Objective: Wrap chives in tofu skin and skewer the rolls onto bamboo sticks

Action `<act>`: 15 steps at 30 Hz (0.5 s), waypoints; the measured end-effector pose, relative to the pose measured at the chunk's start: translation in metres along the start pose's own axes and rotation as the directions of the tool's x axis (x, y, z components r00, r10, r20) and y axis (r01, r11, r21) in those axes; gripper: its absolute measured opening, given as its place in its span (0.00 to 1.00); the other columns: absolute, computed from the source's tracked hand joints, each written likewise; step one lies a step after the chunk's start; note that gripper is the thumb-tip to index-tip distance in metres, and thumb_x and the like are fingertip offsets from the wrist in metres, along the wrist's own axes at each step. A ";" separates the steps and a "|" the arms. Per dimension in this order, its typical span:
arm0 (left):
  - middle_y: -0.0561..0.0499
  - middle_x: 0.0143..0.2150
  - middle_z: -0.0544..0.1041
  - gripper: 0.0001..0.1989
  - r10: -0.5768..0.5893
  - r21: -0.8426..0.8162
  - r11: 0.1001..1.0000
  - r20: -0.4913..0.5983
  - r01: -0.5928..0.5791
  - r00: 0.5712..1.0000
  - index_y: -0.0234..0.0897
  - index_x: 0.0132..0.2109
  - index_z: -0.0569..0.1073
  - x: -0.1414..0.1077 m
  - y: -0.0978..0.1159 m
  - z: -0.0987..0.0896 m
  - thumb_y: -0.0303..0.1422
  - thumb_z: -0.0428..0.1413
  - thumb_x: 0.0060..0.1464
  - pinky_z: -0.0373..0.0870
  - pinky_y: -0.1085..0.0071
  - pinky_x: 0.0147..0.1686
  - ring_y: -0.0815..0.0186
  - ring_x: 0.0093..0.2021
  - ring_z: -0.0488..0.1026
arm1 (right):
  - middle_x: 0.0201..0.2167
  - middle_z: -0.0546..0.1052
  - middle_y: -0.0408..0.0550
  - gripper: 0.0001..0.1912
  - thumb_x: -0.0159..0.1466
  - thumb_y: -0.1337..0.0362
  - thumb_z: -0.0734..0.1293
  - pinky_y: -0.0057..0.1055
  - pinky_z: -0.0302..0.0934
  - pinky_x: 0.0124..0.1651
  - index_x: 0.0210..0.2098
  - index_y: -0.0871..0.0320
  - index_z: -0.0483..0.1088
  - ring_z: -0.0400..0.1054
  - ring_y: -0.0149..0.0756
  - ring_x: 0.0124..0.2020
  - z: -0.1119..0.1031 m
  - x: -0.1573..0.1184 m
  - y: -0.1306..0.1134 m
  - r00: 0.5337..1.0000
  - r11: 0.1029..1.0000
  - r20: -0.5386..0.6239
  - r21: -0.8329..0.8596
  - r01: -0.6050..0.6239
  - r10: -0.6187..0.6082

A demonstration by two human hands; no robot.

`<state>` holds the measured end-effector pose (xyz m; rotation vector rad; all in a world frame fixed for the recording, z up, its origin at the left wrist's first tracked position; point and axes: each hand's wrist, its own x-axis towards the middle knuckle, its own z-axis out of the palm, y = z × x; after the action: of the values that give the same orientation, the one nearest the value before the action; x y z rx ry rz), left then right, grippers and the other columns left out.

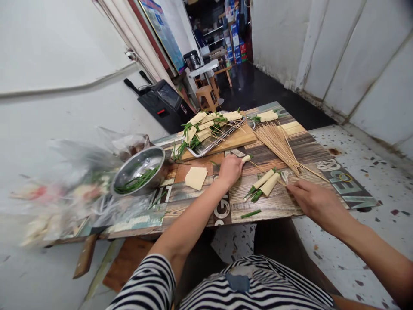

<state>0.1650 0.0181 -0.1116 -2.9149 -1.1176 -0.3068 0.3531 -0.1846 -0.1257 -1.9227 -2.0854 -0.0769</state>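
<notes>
My left hand (230, 170) is closed around a rolled tofu sheet (246, 158) with green stalks showing at its end. A thin bamboo skewer (258, 166) runs from that roll toward my right hand (311, 198), whose fingers are pinched on the skewer's other end. Between the hands, two more tofu rolls (269, 184) filled with green chives lie on the table. A small stack of flat tofu sheets (195, 178) is left of my left hand. One loose piece of chive (251, 213) lies near the front edge.
A metal tray (206, 150) of skewered rolls rests on a wooden board (240, 138). Many loose skewers (277, 144) fan out at right, below another roll (268, 116). At left are a steel bowl (155, 183) of chives, plastic bags (87, 172) and a knife handle (85, 256) over the edge.
</notes>
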 end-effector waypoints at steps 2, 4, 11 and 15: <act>0.44 0.32 0.76 0.14 0.005 -0.009 1.000 0.003 -0.005 1.000 0.32 0.32 0.77 0.001 0.000 0.001 0.31 0.49 0.62 0.64 0.67 0.39 0.62 0.36 0.71 | 0.30 0.71 0.49 0.14 0.67 0.66 0.54 0.32 0.53 0.30 0.37 0.56 0.71 0.64 0.35 0.28 -0.003 0.002 -0.001 0.999 1.000 0.028 -0.005 0.016 -0.016; 0.44 0.31 0.75 0.15 0.013 -0.013 1.000 0.005 -0.013 1.000 0.32 0.30 0.76 0.002 0.000 0.001 0.31 0.49 0.62 0.64 0.67 0.39 0.62 0.35 0.70 | 0.30 0.70 0.49 0.14 0.67 0.66 0.54 0.32 0.52 0.29 0.37 0.56 0.71 0.63 0.34 0.28 -0.005 0.003 -0.001 0.999 1.000 0.042 0.001 0.018 -0.018; 0.43 0.32 0.76 0.15 0.027 0.020 0.999 0.021 -0.027 0.999 0.32 0.30 0.76 0.003 0.002 0.001 0.31 0.48 0.61 0.65 0.66 0.39 0.61 0.36 0.71 | 0.31 0.69 0.49 0.14 0.68 0.67 0.53 0.32 0.51 0.30 0.39 0.57 0.70 0.63 0.34 0.28 -0.002 0.002 -0.006 0.996 0.999 0.086 -0.036 -0.030 0.033; 0.43 0.31 0.76 0.15 0.062 0.017 0.998 0.018 -0.063 0.998 0.32 0.30 0.75 0.003 0.000 0.000 0.30 0.48 0.62 0.65 0.67 0.40 0.61 0.35 0.71 | 0.29 0.67 0.48 0.15 0.69 0.66 0.52 0.32 0.48 0.30 0.39 0.58 0.70 0.60 0.33 0.26 0.004 0.003 -0.011 0.998 0.996 0.062 -0.084 -0.023 0.028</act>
<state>0.1674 0.0199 -0.1111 -2.9357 -1.0233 -0.2702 0.3411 -0.1821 -0.1271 -2.0252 -2.1290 -0.0999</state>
